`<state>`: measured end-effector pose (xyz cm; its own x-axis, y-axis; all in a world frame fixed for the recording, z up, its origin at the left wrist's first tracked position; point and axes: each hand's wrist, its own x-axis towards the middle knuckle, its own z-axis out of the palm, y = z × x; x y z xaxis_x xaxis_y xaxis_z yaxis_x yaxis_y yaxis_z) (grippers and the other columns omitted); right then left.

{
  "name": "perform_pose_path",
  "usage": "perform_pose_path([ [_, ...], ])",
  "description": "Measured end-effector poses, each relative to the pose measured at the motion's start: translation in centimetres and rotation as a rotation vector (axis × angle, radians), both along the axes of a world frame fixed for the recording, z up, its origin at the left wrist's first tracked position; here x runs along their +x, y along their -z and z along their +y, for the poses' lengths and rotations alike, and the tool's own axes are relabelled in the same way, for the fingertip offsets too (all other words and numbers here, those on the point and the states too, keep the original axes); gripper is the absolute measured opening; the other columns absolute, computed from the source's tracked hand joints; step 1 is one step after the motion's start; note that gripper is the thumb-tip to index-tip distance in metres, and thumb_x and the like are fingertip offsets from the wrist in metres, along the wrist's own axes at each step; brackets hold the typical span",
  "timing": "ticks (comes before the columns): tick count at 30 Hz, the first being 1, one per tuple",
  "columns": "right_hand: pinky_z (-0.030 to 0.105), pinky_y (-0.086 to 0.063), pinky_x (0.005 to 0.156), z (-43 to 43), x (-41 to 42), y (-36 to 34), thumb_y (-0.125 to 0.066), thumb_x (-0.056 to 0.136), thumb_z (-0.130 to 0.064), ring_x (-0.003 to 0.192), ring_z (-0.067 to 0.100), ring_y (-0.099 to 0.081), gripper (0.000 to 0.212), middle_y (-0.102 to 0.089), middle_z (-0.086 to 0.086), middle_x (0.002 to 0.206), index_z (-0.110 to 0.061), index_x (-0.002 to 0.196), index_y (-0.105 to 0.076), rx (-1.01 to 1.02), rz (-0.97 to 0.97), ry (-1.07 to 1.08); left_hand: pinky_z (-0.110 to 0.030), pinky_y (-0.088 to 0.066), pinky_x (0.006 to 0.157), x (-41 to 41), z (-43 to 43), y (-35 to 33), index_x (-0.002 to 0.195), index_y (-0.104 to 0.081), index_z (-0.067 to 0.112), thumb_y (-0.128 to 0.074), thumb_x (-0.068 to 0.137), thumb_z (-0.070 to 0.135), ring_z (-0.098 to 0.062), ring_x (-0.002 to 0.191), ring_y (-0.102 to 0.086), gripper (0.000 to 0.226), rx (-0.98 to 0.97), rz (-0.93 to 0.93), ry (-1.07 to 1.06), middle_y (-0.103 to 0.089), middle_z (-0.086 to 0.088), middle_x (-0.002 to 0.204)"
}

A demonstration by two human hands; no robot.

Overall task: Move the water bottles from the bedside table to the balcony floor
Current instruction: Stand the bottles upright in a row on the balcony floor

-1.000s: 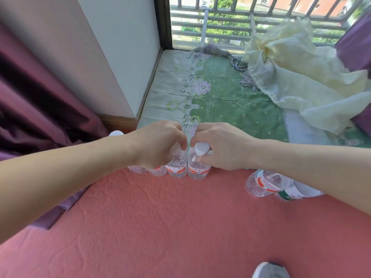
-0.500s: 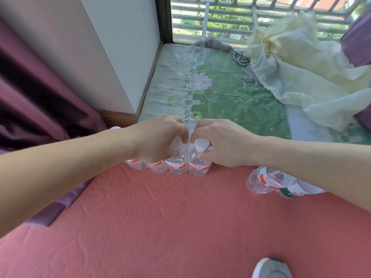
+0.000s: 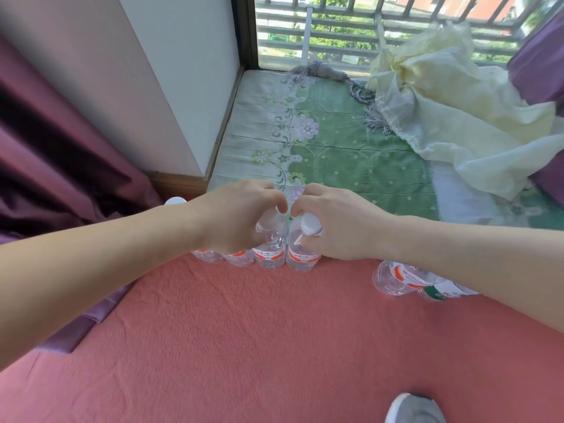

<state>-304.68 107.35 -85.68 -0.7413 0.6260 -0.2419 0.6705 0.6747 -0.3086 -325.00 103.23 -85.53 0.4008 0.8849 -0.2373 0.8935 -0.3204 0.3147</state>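
Observation:
Several clear water bottles with red-and-white labels stand in a row at the far edge of the pink cover [image 3: 274,346]. My left hand [image 3: 235,218] grips the neck of one upright bottle [image 3: 271,248]. My right hand [image 3: 338,224] grips the neighbouring bottle [image 3: 300,254], whose white cap shows beside my fingers. More bottles of the row [image 3: 238,257] sit partly hidden under my left wrist, and a white cap [image 3: 174,200] shows at the row's left end. Two bottles lie on their sides at the right: one red-labelled [image 3: 393,277], one green-labelled [image 3: 439,293].
Beyond the row lies a green floral mat [image 3: 351,154] running to the balcony railing [image 3: 335,25]. Crumpled cream fabric [image 3: 442,111] covers the mat's right side. A purple curtain [image 3: 55,141] and a white wall [image 3: 171,71] stand at the left. A grey shoe [image 3: 415,410] shows at the bottom.
Both hands stay on the same two bottle necks; they and the bottles have hardly moved. The view has shifted slightly.

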Motion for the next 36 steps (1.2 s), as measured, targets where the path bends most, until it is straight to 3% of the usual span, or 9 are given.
perform_pose_path([
  [8, 0.028, -0.040, 0.093, -0.6, 0.0, -0.3, -0.062, 0.085, -0.048, 0.115, 0.018, -0.050, 0.058, -0.050, -0.004, 0.125, -0.024, 0.137, -0.049, 0.060, -0.008, 0.033, -0.025, -0.035, 0.103, -0.6, -0.2, -0.4, 0.143, -0.041, 0.027, -0.068, 0.079, 0.057, -0.012, 0.122, -0.045, 0.075, 0.092, 0.063, 0.042, -0.050, 0.009, 0.131],
  [14, 0.028, -0.033, 0.108, -0.3, 1.7, -1.5, -0.063, 0.087, -0.055, 0.133, 0.018, -0.040, 0.074, -0.043, -0.002, 0.146, -0.017, 0.147, -0.039, 0.113, 0.056, 0.043, -0.027, -0.017, 0.116, -0.9, -0.4, -0.7, 0.150, -0.035, 0.024, -0.040, 0.073, 0.081, -0.015, 0.142, -0.030, 0.096, 0.198, 0.026, 0.039, -0.038, 0.003, 0.153],
  [17, 0.032, -0.027, 0.116, 0.5, 3.0, -2.3, -0.053, 0.091, -0.060, 0.144, 0.018, -0.029, 0.077, -0.033, 0.000, 0.156, -0.016, 0.151, -0.033, 0.142, 0.051, 0.085, -0.030, -0.013, 0.119, -0.2, 0.1, -1.7, 0.153, -0.029, 0.023, -0.029, 0.078, 0.083, -0.017, 0.147, -0.023, 0.097, 0.251, 0.018, 0.005, -0.029, 0.000, 0.160],
  [22, 0.042, -0.017, 0.123, 1.9, 5.0, -3.1, -0.020, 0.084, -0.073, 0.152, 0.020, -0.010, 0.092, -0.016, 0.001, 0.164, -0.018, 0.157, -0.017, 0.192, -0.034, 0.186, -0.045, -0.021, 0.120, 1.2, 1.7, -3.3, 0.154, -0.025, 0.025, -0.011, 0.083, 0.075, -0.024, 0.148, -0.022, 0.088, 0.281, 0.051, -0.142, -0.026, -0.005, 0.161],
  [26, 0.044, -0.012, 0.123, 2.5, 7.4, -3.8, -0.011, 0.080, -0.073, 0.153, 0.020, -0.003, 0.094, -0.008, 0.000, 0.166, -0.021, 0.158, -0.010, 0.208, -0.052, 0.293, -0.047, -0.018, 0.120, 2.7, 2.7, -3.7, 0.155, -0.015, 0.027, -0.001, 0.079, 0.073, -0.025, 0.151, -0.014, 0.090, 0.246, 0.104, -0.188, -0.016, -0.004, 0.164],
  [30, 0.042, -0.011, 0.123, 2.9, 10.9, -4.8, -0.017, 0.082, -0.072, 0.153, 0.020, -0.004, 0.091, -0.009, 0.000, 0.166, -0.022, 0.158, -0.013, 0.206, -0.057, 0.354, -0.046, -0.017, 0.121, 5.4, 3.7, -4.4, 0.156, -0.012, 0.027, 0.003, 0.073, 0.073, -0.023, 0.151, -0.011, 0.096, 0.221, 0.157, -0.167, -0.012, -0.004, 0.165],
  [34, 0.035, -0.008, 0.122, 2.9, 15.5, -5.8, -0.039, 0.097, -0.058, 0.152, 0.020, -0.007, 0.075, -0.011, 0.000, 0.166, -0.021, 0.157, -0.016, 0.226, -0.070, 0.373, -0.042, -0.013, 0.122, 8.9, 4.2, -5.0, 0.157, -0.010, 0.027, -0.008, 0.081, 0.074, -0.020, 0.152, -0.009, 0.089, 0.206, 0.138, -0.111, -0.010, -0.002, 0.166],
  [36, 0.036, -0.010, 0.123, 2.5, 17.8, -6.1, -0.043, 0.097, -0.055, 0.152, 0.020, -0.009, 0.073, -0.013, 0.000, 0.165, -0.021, 0.157, -0.019, 0.218, -0.040, 0.396, -0.041, -0.014, 0.122, 10.9, 4.2, -5.0, 0.157, -0.011, 0.027, -0.003, 0.075, 0.075, -0.021, 0.152, -0.011, 0.096, 0.201, 0.123, -0.077, -0.011, -0.001, 0.166],
])
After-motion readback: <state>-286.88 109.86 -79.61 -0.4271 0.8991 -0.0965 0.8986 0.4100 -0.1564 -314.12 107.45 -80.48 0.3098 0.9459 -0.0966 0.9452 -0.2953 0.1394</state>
